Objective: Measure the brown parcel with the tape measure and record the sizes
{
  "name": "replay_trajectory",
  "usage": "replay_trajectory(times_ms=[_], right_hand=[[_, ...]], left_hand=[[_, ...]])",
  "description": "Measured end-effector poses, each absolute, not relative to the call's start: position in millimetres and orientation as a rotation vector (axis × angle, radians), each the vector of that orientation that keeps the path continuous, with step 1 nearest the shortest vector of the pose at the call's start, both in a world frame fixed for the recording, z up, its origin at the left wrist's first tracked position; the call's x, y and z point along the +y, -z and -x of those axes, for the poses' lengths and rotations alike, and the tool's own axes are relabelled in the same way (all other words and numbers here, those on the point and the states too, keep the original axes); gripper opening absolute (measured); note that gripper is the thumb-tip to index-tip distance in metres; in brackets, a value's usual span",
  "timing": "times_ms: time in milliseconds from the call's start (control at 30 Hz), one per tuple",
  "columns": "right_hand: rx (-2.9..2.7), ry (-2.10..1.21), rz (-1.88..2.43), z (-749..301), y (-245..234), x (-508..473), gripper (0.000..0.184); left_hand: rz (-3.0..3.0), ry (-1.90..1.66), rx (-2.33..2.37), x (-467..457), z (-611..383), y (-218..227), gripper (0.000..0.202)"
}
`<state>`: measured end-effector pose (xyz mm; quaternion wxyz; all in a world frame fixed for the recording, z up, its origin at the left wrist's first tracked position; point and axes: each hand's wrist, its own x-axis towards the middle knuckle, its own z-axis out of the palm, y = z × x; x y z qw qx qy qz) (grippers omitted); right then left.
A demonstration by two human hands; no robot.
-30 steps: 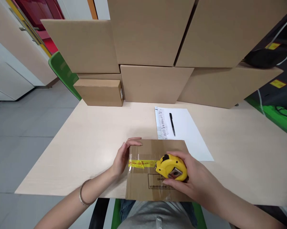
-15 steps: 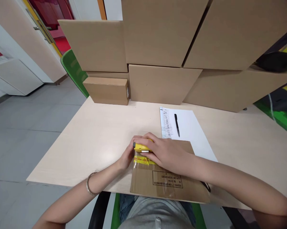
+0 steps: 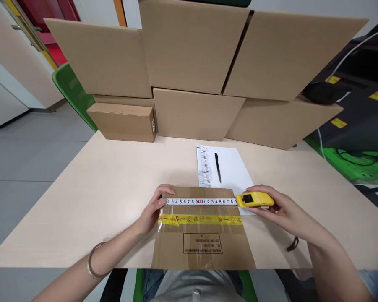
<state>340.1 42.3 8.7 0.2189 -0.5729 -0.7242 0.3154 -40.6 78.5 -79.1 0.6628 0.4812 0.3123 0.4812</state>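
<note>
A flat brown cardboard box (image 3: 204,243) lies at the table's front edge, with yellow printed tape (image 3: 201,219) across it and a black-framed printed label. Over its top, near the far edge, runs the white blade (image 3: 189,201) of a tape measure, numbers up. My left hand (image 3: 154,207) is at the box's left edge, thumb pressing the blade's end, fingers on the box. The yellow tape measure case (image 3: 255,199) is gripped in my right hand (image 3: 280,207) just past the box's right edge.
Behind the box lies a white paper sheet (image 3: 235,167) with a black pen (image 3: 218,167) on it. A small closed carton (image 3: 122,121) stands at the back left. Large cardboard panels (image 3: 195,113) rise along the table's far side. A green chair (image 3: 69,92) is beyond the left corner.
My right hand has moved right with the tape measure case, drawing the blade out across the box. My left hand stays at the box's left edge. The view has shifted to the right.
</note>
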Motion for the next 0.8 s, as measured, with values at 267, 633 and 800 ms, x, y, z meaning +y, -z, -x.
replay_trajectory(times_ms=[267,633,800], right_hand=[[-1.958,-0.918,1.597,-335,-5,36,0.034],[-2.342,-0.776,1.488,-320,-50,59,0.036],[-2.403,-0.815,1.303,-265,-52,82,0.033]], left_hand=[[-1.117,-1.085,0.741,80,43,84,0.024],[-1.127,-1.098,0.728,79,40,80,0.023],[-1.151,-1.109,0.737,78,39,78,0.025]])
